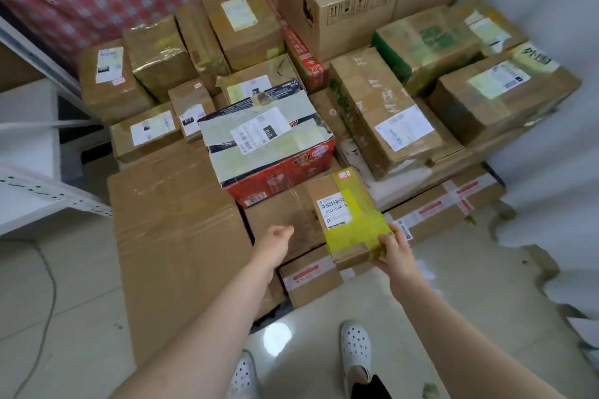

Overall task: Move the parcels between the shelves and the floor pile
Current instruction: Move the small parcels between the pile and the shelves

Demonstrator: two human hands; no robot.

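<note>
Small yellow-taped parcel [348, 220] at near edge of floor pile [385, 107], over a flat brown carton [278, 217], just in front of red box [278, 178]; resting or lifted, cannot tell. Near right corner gripped by right hand [393, 253], fingers curled round it. Left hand [275, 236] just beside, apart from parcel, loosely curled, holding nothing. Glossy pale tile floor [81, 301]; white metal shelf [29, 191] at left, white sheet [551, 172] at right.

Pale tiled floor [453, 285], pile of taped cardboard parcels [175, 236], thin grey cable [52, 295] at left
</note>
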